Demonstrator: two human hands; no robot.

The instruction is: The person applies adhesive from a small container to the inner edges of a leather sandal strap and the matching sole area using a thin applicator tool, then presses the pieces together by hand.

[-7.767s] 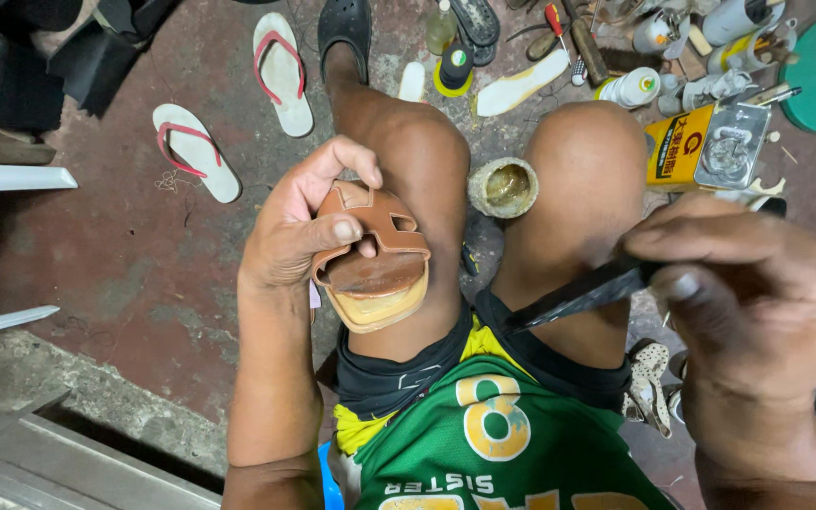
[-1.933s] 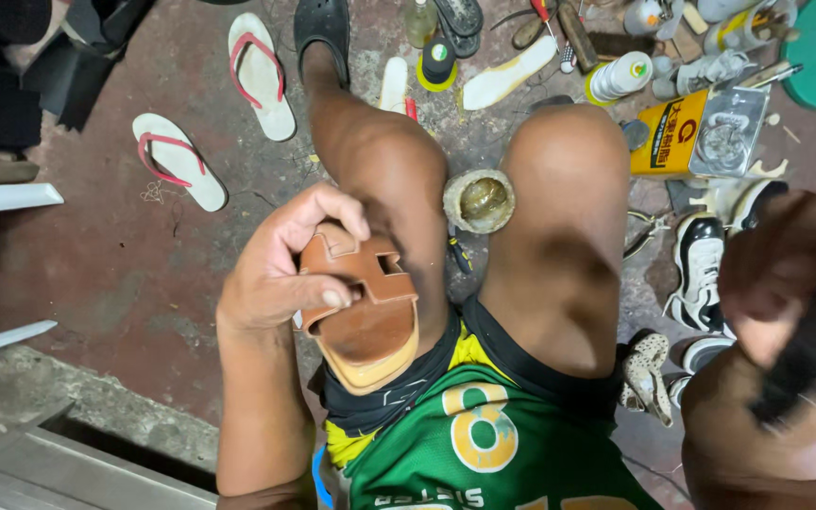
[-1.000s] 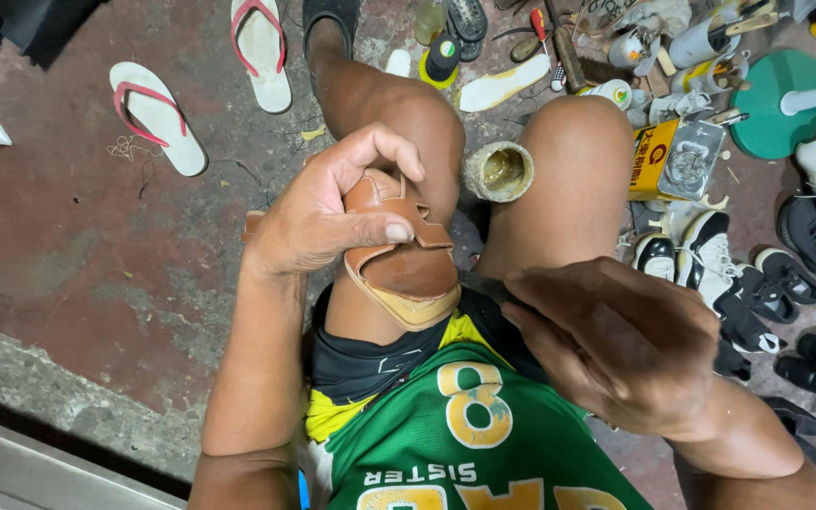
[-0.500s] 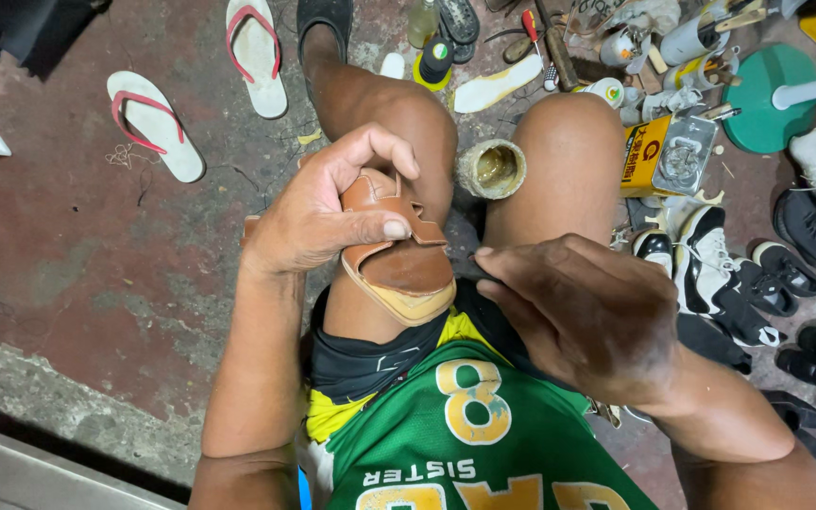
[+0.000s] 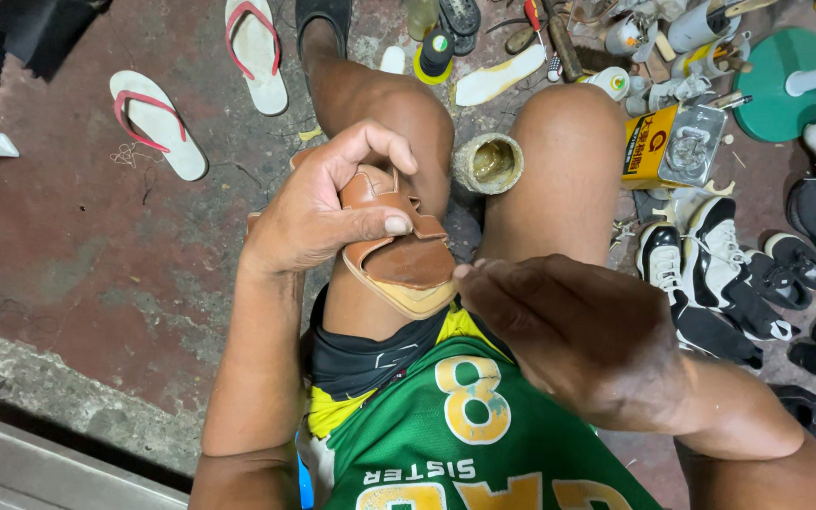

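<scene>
A brown leather sandal [image 5: 397,247] is held over the left knee, sole side partly up, with a tan edge along its lower rim and a darker, worn patch on the exposed surface. Crossed brown straps are seen at its upper end. The sandal is gripped by the left hand [image 5: 318,212], with the thumb pressed across its middle and the fingers curled over the straps from above. The right hand [image 5: 578,335] is placed just beside the sandal's lower right edge, back of the hand to the camera; its fingers are drawn together, but whether anything is pinched in them cannot be told.

Between the knees, a small round tin [image 5: 487,162] is noted on the floor, open, with yellowish paste inside. To the right of the right knee, a rectangular yellow can [image 5: 652,146] with a red mark and a metal top is recorded lying on its side. A bottle with a yellow and green round label [image 5: 434,54] stands beyond the knees. A green round stand [image 5: 786,80] is seen at upper right. Two white flip-flops with red straps [image 5: 158,123] lie on the red floor at upper left, and black and white sports shoes [image 5: 710,274] are heaped at right.
</scene>
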